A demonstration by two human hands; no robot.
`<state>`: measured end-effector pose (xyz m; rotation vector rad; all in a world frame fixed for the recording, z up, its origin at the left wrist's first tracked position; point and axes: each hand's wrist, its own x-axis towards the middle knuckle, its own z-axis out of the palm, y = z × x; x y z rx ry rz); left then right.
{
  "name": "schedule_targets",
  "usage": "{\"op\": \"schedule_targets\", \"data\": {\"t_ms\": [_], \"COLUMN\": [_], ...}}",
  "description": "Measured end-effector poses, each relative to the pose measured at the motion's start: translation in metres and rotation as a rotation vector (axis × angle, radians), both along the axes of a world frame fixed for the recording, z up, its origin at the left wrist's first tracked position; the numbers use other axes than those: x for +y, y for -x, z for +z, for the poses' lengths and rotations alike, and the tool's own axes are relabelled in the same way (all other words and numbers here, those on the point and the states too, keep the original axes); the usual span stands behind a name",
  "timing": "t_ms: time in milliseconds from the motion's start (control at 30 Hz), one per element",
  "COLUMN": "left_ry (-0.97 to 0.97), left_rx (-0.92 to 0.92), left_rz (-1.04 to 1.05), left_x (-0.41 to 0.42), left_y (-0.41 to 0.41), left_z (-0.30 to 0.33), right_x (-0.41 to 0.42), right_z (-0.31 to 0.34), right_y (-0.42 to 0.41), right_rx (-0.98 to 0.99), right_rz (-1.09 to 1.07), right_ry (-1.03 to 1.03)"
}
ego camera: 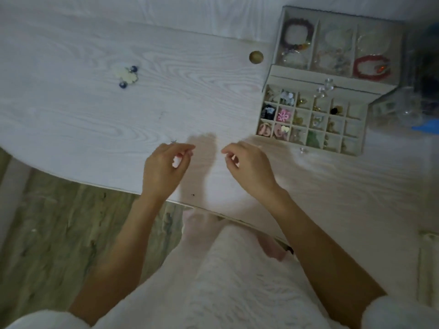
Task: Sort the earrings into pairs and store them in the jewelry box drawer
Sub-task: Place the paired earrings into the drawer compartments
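Both my hands hovering over white table (99, 119) near front edge. Left hand (164, 167) pinching small pale earring (176, 162); right hand (247, 167) curling fingers, contents unclear. Open jewelry box drawer (311, 119) lying right and ahead, nearer right hand. Blue-and-white earring pair (127, 76) lying far ahead, left.

A pale, whitewashed wood-grain surface (99, 110) fills most of the view, its swirling grain lit dimly in cool, bluish light. A small round brass-coloured cap (256, 57) sits set into it near the far edge. Beyond that far edge runs another white wood-grain panel (166, 10). Below the near edge, at lower left, lies a greenish-grey wood-plank floor (52, 233), worn and blotchy. A white upright (11, 198) stands at the far left. Soft shadows fall on the surface near its front edge
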<state>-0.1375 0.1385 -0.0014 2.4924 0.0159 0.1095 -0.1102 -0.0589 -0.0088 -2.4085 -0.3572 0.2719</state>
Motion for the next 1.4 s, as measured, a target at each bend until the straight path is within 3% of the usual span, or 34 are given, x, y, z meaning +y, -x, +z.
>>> {"op": "schedule_targets", "data": {"t_ms": [100,167,433,600,800,1000,1100,1233,1400], "left_ry": [0.137,0.137,0.043,0.14,0.192,0.197,0.247,0.356,0.37], "left_rx": [0.166,0.253,0.277,0.335,0.436,0.423,0.357,0.361,0.37], "left_rz": [0.236,0.288,0.107,0.1,-0.022,-0.186,-0.144,-0.039,0.026], "left_x": [0.043,0.06,0.054,0.043,0.002,-0.056,-0.081,-0.112,-0.127], "left_y": [0.005,0.0,-0.031,-0.035,-0.038,-0.044,-0.058,-0.08,-0.086], "left_z": [-0.013,-0.025,-0.038,-0.033,-0.031,-0.032,-0.029,-0.026,-0.032], "right_x": [0.045,0.07,0.129,0.121,0.073,0.0,-0.042,-0.109,-0.178], "right_z": [-0.015,-0.022,-0.034,-0.036,-0.035,-0.026,-0.016,0.004,-0.004], "right_y": [-0.012,-0.022,-0.042,-0.038,-0.017,0.005,0.012,-0.001,-0.038], "right_rx": [0.112,0.133,0.042,0.024,0.044,0.066,0.066,-0.077,-0.209], "right_rz": [0.037,0.049,0.067,-0.004,-0.165,-0.274,-0.357,-0.621,-0.715], "right_ry": [-0.068,-0.06,0.073,0.11,0.112,0.167,0.131,0.031,0.127]}}
